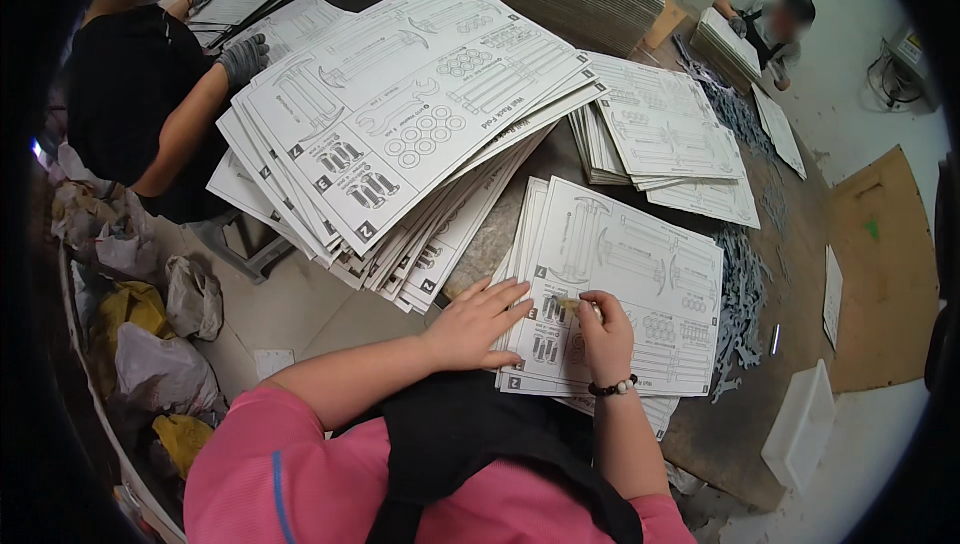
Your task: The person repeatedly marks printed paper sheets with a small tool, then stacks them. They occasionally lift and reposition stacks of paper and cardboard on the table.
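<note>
Item: pile of printed sheets point(660, 264), on the table point(800, 294), clock-face centre. Containers: shallow white tray point(800, 424), four o'clock, white interior showing; white and yellow plastic bags point(165, 369), far out at nine o'clock, bulging, contents not discernible. Left hand point(475, 324): nine o'clock, laid flat over the pile's edge, grasping nothing. Right hand point(606, 332): six o'clock, above the top sheet, pinching a small yellowish piece point(570, 303). Grey metal wrenches point(740, 294): heaped, three o'clock. Larger sheet stack point(400, 94): ten o'clock.
</note>
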The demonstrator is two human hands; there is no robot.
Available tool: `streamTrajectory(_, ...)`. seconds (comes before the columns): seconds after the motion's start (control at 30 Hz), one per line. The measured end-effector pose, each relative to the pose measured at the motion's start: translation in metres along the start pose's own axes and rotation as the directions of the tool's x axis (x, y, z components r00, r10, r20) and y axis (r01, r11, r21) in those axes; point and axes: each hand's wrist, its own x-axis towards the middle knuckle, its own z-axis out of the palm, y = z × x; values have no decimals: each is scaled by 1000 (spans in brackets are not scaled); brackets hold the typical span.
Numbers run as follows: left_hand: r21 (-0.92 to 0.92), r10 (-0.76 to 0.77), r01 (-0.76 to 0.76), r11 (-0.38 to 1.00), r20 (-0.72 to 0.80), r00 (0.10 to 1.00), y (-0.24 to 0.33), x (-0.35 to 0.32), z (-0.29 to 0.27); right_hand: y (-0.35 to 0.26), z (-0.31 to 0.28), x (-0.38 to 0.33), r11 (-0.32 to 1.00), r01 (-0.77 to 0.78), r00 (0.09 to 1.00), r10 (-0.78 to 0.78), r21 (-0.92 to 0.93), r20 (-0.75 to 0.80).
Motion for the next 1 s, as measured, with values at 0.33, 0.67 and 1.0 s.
streamTrajectory(0.33,-38,32,-34,999,-38,999,-8,-1,8,-25,7,22,887,217,974,-168,-408,152)
streamTrajectory(0.67,-39,11,-12,999,-37,999,-9,0,6,-4,-6,17,989,-7,1000,8,-147,2)
streamTrajectory(1.0,-37,4,-5,999,-37,999,-5,1,7,-31,11,12,655,319,948,-220,-685,231)
